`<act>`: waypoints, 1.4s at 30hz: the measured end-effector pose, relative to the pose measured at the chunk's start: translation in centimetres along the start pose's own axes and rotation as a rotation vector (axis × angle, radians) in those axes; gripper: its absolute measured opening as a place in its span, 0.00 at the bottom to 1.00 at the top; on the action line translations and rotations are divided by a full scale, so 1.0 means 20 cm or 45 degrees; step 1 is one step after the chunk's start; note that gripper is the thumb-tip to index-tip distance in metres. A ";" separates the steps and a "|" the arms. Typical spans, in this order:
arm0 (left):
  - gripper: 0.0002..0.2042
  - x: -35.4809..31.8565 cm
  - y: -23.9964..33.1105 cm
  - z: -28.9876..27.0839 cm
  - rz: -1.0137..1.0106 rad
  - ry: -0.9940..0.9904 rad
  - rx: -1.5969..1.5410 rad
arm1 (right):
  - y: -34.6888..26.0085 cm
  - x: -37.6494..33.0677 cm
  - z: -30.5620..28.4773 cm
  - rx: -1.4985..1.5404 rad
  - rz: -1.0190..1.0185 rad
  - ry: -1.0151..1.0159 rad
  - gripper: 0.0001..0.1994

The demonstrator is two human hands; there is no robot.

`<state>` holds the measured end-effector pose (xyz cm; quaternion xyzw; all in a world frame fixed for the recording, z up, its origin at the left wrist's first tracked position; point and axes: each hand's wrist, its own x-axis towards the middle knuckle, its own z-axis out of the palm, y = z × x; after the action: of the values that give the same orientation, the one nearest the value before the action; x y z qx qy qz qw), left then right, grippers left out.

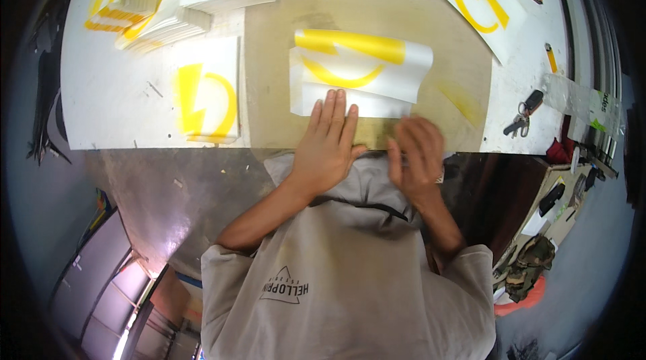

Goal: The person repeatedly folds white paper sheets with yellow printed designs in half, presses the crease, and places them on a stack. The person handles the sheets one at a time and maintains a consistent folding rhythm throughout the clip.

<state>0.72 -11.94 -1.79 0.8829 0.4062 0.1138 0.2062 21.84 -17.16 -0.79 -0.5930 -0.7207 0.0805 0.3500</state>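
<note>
I see the left hand (328, 141) laid flat, fingers stretched and slightly parted, its fingertips at the near flap of a white-and-yellow sheet (356, 57). The sheet lies just ahead of that hand and reaches out to its right, where the upper layer bows up. The right hand (418, 155) is blurred, fingers bent, by the sheet's near right corner; I can't tell whether it grips anything.

I judge the sheet light, smooth and springy, apt to slide or curl open and easily creased; I'd take it by a near corner, fingers flat, not by the bowed part.

The near edge of the bench (128, 118) passes under the left palm, leaving little room bodyward. Ahead of both hands, the tan mat (269, 23) extends past the sheet. Left of the left hand sits a printed pile (208, 97); keys (519, 120) lie right of the right hand.
</note>
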 end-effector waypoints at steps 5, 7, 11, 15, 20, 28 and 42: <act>0.36 -0.01 -0.03 0.00 0.007 0.012 0.004 | -0.04 0.14 0.14 0.030 -0.097 -0.238 0.14; 0.36 -0.01 -0.04 -0.04 -0.014 0.000 -0.030 | -0.01 0.15 0.12 -0.012 -0.123 -0.269 0.14; 0.37 -0.02 -0.04 -0.04 -0.079 0.035 -0.070 | -0.04 0.16 0.11 0.014 -0.109 -0.250 0.14; 0.37 -0.06 -0.01 -0.01 -0.091 -0.093 -0.014 | -0.10 0.35 0.23 0.158 -0.278 -0.333 0.16; 0.37 -0.04 0.03 -0.04 -0.091 -0.015 -0.039 | 0.05 0.63 0.39 -0.060 -0.355 -0.514 0.24; 0.32 -0.02 -0.07 -0.03 0.023 0.161 0.000 | 0.12 0.76 0.35 -0.217 -0.410 -0.627 0.31; 0.75 0.38 -0.43 -0.36 0.064 -0.097 -0.029 | 0.12 0.76 0.37 -0.264 -0.335 -0.655 0.42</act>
<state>-2.72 0.81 0.92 0.8941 0.3746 0.0899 0.2286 18.52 -0.41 -1.29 -0.4871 -0.8607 0.1081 0.1010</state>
